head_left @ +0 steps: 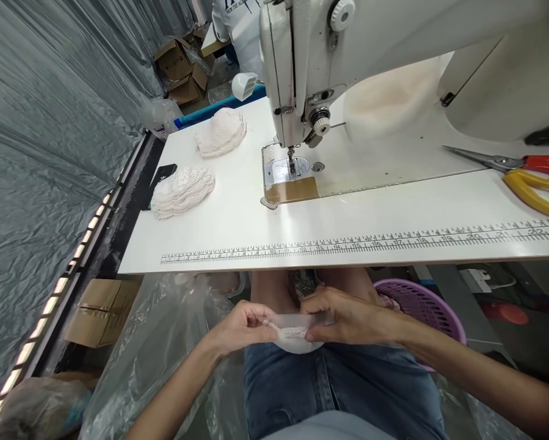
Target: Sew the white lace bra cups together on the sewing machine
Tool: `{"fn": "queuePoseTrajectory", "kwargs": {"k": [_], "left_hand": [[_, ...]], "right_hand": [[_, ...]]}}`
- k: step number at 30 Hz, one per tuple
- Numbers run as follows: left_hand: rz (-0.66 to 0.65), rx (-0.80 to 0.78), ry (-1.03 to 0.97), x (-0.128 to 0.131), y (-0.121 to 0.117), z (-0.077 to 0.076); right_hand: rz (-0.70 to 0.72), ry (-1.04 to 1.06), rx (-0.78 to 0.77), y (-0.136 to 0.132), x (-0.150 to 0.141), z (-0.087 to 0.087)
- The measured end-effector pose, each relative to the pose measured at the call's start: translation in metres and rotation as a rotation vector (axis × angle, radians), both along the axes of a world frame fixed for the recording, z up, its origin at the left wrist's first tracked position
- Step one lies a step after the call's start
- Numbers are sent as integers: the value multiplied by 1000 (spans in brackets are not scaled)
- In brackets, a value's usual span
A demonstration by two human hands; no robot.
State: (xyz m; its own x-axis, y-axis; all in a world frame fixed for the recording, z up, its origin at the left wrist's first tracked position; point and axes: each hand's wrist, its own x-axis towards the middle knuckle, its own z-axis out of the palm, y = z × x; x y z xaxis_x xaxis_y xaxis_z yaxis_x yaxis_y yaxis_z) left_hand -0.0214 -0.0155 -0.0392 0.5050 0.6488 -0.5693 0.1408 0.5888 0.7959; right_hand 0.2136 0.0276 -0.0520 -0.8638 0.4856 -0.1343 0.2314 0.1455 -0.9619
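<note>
Over my lap, below the table's front edge, a small white fabric piece with a lacy edge is stretched between my two hands. My left hand pinches its left end between thumb and fingers. At the other end my right hand grips it, thumb below and curled fingers above. A sheer strip runs along the top of the piece. Above and beyond my hands stands a white sewing machine, its presser foot over the metal needle plate. No fabric shows under the foot.
Two stacks of white lacy fabric, one nearer and one farther, lie on the white table. A dark phone lies beside the nearer stack. Scissors rest at right. A purple basket stands below the table.
</note>
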Motion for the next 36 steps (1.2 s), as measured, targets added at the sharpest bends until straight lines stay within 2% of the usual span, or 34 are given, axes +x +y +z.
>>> {"fn": "queuePoseTrajectory", "kwargs": {"k": [3, 6, 13, 18, 25, 36], "left_hand": [[-182, 100, 127, 9, 10, 11], [-239, 181, 277, 19, 18, 14], [-152, 49, 184, 16, 15, 7], [-89, 15, 162, 6, 10, 5], [-30, 2, 219, 5, 8, 5], [-6, -64, 169, 4, 1, 11]], "right_hand": [[42, -17, 101, 3, -5, 1], [39, -90, 165, 5, -5, 5], [91, -156, 60, 9, 11, 8], [113, -186, 102, 10, 7, 8], [85, -145, 118, 8, 2, 5], [107, -30, -105, 15, 3, -1]]}}
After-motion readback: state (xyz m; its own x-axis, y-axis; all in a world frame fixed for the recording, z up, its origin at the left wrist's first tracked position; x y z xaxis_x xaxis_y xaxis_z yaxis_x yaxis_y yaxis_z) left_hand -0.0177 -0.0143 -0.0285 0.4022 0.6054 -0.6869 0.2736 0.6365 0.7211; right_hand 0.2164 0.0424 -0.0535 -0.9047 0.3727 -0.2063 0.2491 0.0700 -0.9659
